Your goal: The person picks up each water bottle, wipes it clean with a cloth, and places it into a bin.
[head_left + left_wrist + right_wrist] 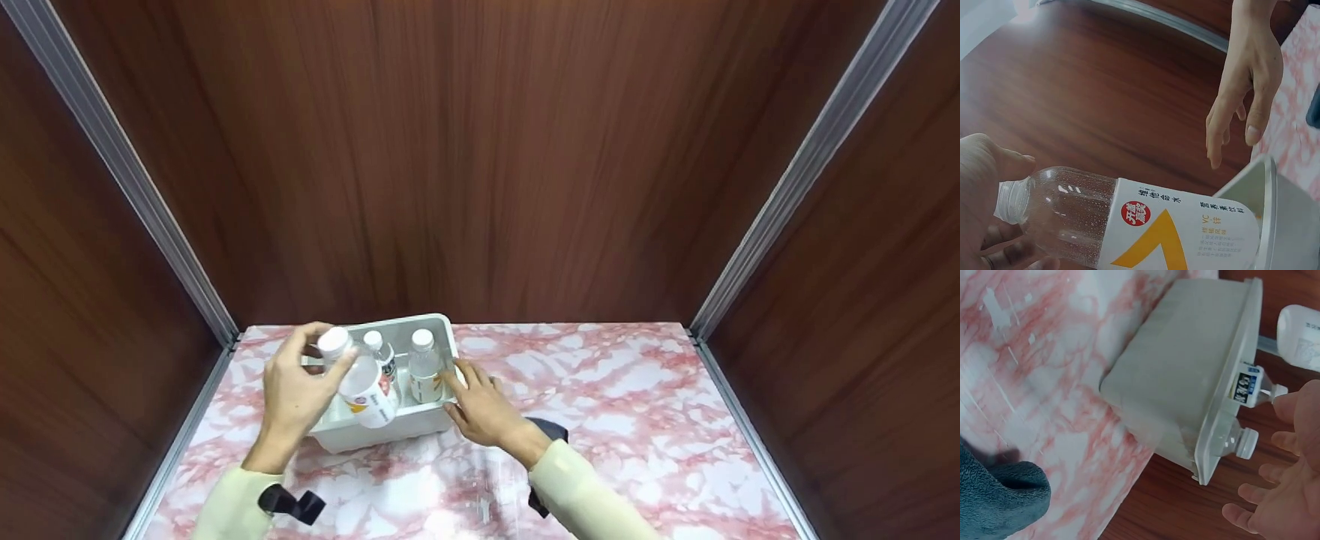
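Observation:
My left hand (300, 386) grips a clear plastic bottle (373, 397) by its neck, just below the white cap. The bottle leans over the near side of a pale grey bin (397, 426), and its white label with an orange mark faces out in the left wrist view. Inside the bin stand two more bottles with white caps: a larger bottle (425, 367) on the right and a smaller bottle (381, 351) with a dark label. By the bin's right end, my right hand (487, 409) hovers with loosely spread fingers, holding nothing.
Beneath the bin is a pink-and-white marbled tabletop (600, 420). Dark wood panels (465, 165) with metal corner rails (810, 157) enclose the back and sides. A dark teal cloth (1010, 500) lies on the table near my right forearm.

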Demonstrator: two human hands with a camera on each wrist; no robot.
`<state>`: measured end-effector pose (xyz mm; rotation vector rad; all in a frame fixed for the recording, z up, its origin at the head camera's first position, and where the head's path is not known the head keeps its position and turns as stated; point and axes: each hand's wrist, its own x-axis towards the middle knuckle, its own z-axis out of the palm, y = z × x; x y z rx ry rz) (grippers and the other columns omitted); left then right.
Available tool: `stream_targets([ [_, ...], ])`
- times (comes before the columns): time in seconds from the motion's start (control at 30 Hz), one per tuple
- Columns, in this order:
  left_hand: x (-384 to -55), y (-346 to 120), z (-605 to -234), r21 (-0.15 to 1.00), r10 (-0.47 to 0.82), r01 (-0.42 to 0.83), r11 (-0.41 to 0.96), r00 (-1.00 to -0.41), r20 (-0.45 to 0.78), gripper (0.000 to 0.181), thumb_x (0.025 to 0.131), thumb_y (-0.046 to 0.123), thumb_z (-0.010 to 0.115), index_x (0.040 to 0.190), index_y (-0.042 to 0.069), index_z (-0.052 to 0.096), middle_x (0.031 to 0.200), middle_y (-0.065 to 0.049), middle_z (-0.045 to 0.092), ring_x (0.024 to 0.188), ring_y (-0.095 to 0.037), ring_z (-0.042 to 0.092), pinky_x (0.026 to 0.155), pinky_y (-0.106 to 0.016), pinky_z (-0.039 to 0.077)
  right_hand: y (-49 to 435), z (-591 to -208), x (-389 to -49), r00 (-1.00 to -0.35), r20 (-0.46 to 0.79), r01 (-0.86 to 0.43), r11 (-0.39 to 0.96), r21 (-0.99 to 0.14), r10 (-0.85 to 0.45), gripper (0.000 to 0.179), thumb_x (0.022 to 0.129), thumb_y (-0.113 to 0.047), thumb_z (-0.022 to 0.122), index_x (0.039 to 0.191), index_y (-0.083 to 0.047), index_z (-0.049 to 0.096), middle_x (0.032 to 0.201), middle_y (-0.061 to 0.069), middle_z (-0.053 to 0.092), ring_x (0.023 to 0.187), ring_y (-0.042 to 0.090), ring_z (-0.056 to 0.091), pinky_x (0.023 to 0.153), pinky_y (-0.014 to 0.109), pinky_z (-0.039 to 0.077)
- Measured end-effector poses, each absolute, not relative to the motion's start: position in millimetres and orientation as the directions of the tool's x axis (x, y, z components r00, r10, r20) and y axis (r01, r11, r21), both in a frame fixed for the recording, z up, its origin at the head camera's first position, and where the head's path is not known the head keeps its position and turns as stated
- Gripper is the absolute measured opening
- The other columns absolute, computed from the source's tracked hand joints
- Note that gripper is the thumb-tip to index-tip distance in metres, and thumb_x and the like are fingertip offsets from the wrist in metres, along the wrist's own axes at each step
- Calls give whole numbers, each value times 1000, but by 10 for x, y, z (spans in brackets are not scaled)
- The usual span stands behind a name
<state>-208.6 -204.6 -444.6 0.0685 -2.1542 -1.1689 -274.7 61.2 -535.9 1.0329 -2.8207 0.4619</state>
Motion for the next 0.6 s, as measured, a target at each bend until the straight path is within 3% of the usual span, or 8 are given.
stream_targets([
  [0.33,-2056,-2282,-4493,741,-379,206,639,-754,537,40,77,14,87,112,8,69,96,-6,73,83,-6,59,69,-5,49,427,-5425,-2776,-771,65,-632,750,-194,-633,52,105,-33,47,156,-24,38,163,18,34,150,46,33,115,63,36],
  [0.6,-2065,-2404,-4490,724,-390,181,666,-743,545,39,78,13,86,113,8,70,101,-6,72,84,-8,58,68,-3,48,332,-5564,-2707,-764,-40,-637,763,-109,-644,54,106,-34,43,159,-30,31,166,15,28,153,42,30,120,59,33],
])
